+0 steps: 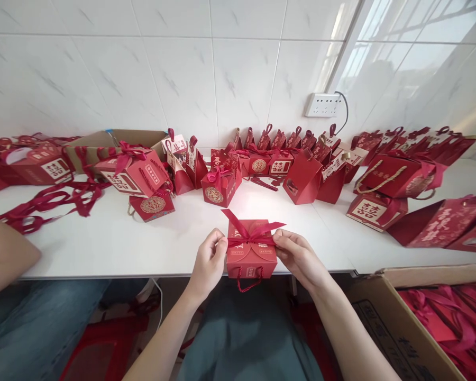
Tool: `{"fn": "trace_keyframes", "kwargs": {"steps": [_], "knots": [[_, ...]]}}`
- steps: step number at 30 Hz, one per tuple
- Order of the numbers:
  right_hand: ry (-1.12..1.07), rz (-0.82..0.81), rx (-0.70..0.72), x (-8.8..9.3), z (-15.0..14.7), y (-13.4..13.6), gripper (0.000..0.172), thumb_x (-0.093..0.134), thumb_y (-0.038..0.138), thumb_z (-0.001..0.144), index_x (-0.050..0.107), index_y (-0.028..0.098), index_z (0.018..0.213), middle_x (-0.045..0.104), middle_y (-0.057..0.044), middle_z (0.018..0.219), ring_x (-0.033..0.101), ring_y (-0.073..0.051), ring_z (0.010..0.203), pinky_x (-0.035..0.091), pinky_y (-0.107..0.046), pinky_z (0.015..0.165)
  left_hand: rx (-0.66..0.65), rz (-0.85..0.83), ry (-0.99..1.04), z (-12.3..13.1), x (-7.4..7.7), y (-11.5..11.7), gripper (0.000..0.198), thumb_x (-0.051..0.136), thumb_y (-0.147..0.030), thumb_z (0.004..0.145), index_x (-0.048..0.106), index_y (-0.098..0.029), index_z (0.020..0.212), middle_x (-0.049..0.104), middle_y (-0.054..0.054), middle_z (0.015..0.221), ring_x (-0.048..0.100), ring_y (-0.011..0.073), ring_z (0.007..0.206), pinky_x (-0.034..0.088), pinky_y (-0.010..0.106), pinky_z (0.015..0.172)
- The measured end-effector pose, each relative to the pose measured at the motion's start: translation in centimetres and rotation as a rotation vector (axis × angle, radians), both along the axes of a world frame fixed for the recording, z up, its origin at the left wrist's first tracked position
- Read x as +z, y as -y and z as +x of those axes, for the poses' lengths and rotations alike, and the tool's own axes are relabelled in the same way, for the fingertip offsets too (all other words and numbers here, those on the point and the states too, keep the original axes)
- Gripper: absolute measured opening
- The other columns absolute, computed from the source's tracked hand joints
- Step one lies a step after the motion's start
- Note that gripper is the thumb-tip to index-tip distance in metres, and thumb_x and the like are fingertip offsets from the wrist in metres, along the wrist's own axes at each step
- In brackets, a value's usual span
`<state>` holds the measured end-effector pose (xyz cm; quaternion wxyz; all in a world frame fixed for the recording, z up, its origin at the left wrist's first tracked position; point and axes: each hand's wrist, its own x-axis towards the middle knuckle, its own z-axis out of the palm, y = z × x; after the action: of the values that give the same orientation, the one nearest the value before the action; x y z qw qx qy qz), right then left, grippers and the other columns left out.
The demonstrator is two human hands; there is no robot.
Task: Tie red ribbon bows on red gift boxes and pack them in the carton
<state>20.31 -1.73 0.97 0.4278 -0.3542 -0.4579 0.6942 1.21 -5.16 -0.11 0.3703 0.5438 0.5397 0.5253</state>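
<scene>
A small red gift box stands at the near edge of the white table, right in front of me. A dark red ribbon is tied across its top in a bow, and a cord handle hangs off its front. My left hand pinches the ribbon at the box's left side. My right hand pinches the ribbon at the right side. Both hands have their fingers closed on the ribbon ends.
Several finished red gift boxes and red paper bags line the table's back by the tiled wall. Loose ribbons lie at left. A cardboard carton of red packs stands at lower right. Another person's arm rests at left.
</scene>
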Motion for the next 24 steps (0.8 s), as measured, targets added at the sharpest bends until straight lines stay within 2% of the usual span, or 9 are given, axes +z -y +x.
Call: {"fn": "trace_keyframes", "kwargs": {"steps": [4, 7, 9, 12, 14, 17, 19, 22, 24], "knots": [[0.038, 0.021, 0.002, -0.8, 0.2, 0.0, 0.042, 0.067, 0.051, 0.071, 0.043, 0.019, 0.059, 0.032, 0.005, 0.055, 0.025, -0.009, 0.051, 0.024, -0.025, 0.052, 0.000, -0.014, 0.005, -0.2, 0.1, 0.2, 0.032, 0.043, -0.035, 0.086, 0.029, -0.020, 0.061, 0.026, -0.006, 0.057, 0.025, 0.0092, 0.050, 0.028, 0.023, 0.049], [0.175, 0.134, 0.003, -1.5, 0.8, 0.1, 0.043, 0.063, 0.060, 0.073, 0.049, 0.020, 0.071, 0.041, 0.003, 0.061, 0.034, -0.011, 0.055, 0.030, -0.026, 0.056, -0.024, -0.033, 0.057, -0.9, -0.4, 0.0, 0.032, 0.040, -0.041, 0.088, 0.037, -0.020, 0.065, 0.037, -0.004, 0.062, 0.038, 0.0107, 0.057, 0.036, 0.023, 0.057], [0.248, 0.195, 0.007, -1.8, 1.4, 0.3, 0.050, 0.068, 0.065, 0.065, 0.050, 0.021, 0.080, 0.046, 0.002, 0.067, 0.039, -0.013, 0.059, 0.033, -0.026, 0.056, -0.047, -0.032, 0.117, -1.5, -0.9, -0.5, 0.029, 0.036, -0.044, 0.090, 0.048, -0.020, 0.078, 0.052, 0.000, 0.079, 0.051, 0.0142, 0.077, 0.042, 0.025, 0.071], [0.282, 0.264, 0.036, -2.1, 2.2, 0.6, 0.060, 0.075, 0.065, 0.055, 0.047, 0.022, 0.086, 0.049, 0.001, 0.075, 0.044, -0.014, 0.063, 0.037, -0.026, 0.056, -0.082, -0.056, 0.228, -1.7, -1.7, -1.4, 0.034, 0.038, -0.048, 0.088, 0.051, -0.021, 0.104, 0.057, 0.006, 0.112, 0.051, 0.0197, 0.109, 0.042, 0.031, 0.089], [0.309, 0.335, 0.083, -2.2, 2.6, 0.7, 0.060, 0.078, 0.060, 0.055, 0.047, 0.022, 0.089, 0.052, -0.001, 0.083, 0.047, -0.014, 0.067, 0.040, -0.026, 0.059, -0.116, -0.086, 0.305, -1.5, -2.0, -1.7, 0.042, 0.040, -0.053, 0.087, 0.048, -0.021, 0.112, 0.058, 0.008, 0.116, 0.053, 0.0213, 0.110, 0.042, 0.033, 0.092], [0.415, 0.391, 0.106, -2.2, 2.7, 0.3, 0.056, 0.078, 0.051, 0.061, 0.048, 0.021, 0.096, 0.054, -0.003, 0.091, 0.050, -0.014, 0.072, 0.043, -0.028, 0.063, -0.089, -0.059, 0.359, -1.4, -2.3, -1.7, 0.047, 0.043, -0.057, 0.084, 0.049, -0.020, 0.113, 0.064, 0.008, 0.104, 0.060, 0.0211, 0.097, 0.045, 0.033, 0.086], [0.493, 0.389, -0.111, -2.2, 2.6, -0.3, 0.052, 0.071, 0.053, 0.068, 0.047, 0.021, 0.101, 0.053, -0.003, 0.090, 0.051, -0.014, 0.067, 0.045, -0.029, 0.061, 0.046, 0.006, 0.332, -2.0, -2.5, -1.5, 0.046, 0.042, -0.057, 0.085, 0.052, -0.018, 0.106, 0.064, 0.004, 0.080, 0.061, 0.0190, 0.078, 0.046, 0.031, 0.075], [0.555, 0.383, -0.578, -2.3, 2.4, -1.1, 0.047, 0.059, 0.058, 0.075, 0.046, 0.021, 0.101, 0.052, -0.003, 0.087, 0.050, -0.014, 0.062, 0.047, -0.032, 0.060, 0.305, 0.133, 0.261, -3.6, -2.8, -0.8, 0.039, 0.037, -0.050, 0.088, 0.056, -0.016, 0.089, 0.046, -0.004, 0.050, 0.047, 0.0139, 0.051, 0.039, 0.027, 0.056], [0.541, 0.383, -0.654, -2.3, 2.4, -1.2, 0.044, 0.055, 0.058, 0.078, 0.048, 0.021, 0.099, 0.054, -0.005, 0.091, 0.055, -0.017, 0.069, 0.049, -0.035, 0.066, 0.388, 0.215, 0.219, -4.4, -2.6, -0.2, 0.035, 0.036, -0.044, 0.088, 0.055, -0.016, 0.081, 0.038, -0.005, 0.047, 0.039, 0.0124, 0.048, 0.035, 0.025, 0.053]]}}
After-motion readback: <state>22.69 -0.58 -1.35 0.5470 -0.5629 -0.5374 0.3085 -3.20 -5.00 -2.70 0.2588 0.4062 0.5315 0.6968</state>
